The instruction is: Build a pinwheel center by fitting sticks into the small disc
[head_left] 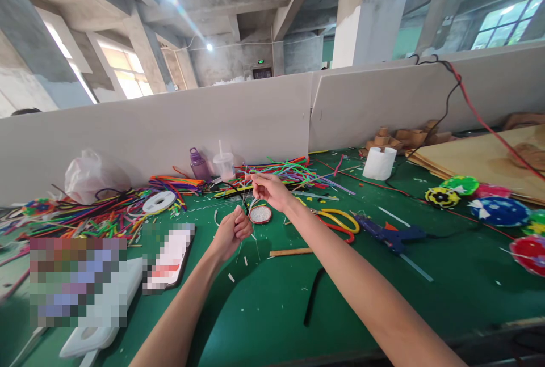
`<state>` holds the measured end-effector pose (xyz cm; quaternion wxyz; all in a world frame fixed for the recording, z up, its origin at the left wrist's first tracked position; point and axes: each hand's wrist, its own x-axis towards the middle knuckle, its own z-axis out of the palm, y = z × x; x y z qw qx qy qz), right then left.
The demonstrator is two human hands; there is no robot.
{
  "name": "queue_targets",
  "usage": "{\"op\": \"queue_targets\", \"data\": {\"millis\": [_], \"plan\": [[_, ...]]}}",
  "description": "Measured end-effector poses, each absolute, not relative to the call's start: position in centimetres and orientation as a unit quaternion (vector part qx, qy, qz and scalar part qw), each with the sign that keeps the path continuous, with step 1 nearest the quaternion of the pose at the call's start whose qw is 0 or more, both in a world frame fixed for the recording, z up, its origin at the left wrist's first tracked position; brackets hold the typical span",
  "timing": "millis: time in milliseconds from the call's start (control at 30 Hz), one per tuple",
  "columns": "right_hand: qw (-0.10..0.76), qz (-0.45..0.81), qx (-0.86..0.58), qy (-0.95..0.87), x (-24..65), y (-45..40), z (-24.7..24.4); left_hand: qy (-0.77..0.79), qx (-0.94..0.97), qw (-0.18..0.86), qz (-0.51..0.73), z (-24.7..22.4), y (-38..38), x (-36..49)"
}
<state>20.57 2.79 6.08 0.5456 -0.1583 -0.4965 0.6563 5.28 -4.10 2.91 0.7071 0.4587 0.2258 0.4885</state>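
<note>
My left hand is closed, its fingers curled round a bundle of thin pale strands whose ends stick out below. Just above and to the right, my right hand pinches the upper part of the same fine strands. A black fuzzy strip curves up beside the left fingers; whether it is held, I cannot tell. Behind and below the hands, a small round disc with a red rim and white middle lies on the green table. Exactly what the fingertips grip is too small to make out.
Colourful pipe cleaners are heaped at the back and left. Yellow-handled scissors, a blue glue gun, and a wooden stick lie rightward. A phone rests left. A purple bottle and a lidded cup stand behind.
</note>
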Motion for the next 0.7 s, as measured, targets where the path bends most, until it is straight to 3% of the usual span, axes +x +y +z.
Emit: {"op": "queue_targets", "data": {"millis": [367, 500, 700], "plan": [[0.514, 0.684, -0.18, -0.486, 20.8, 3.1, 5.6, 0.227, 0.451, 0.699, 0.506, 3.2, -4.2, 5.4], [0.461, 0.691, -0.189, -0.525, 20.6, 3.0, 5.4, 0.228, 0.457, 0.689, 0.514, 3.1, -4.2, 5.4], [0.425, 0.651, -0.21, -0.593, 19.9, 2.7, 5.3, 0.326, 0.515, 0.58, 0.541, 2.2, -3.5, 5.3]]}}
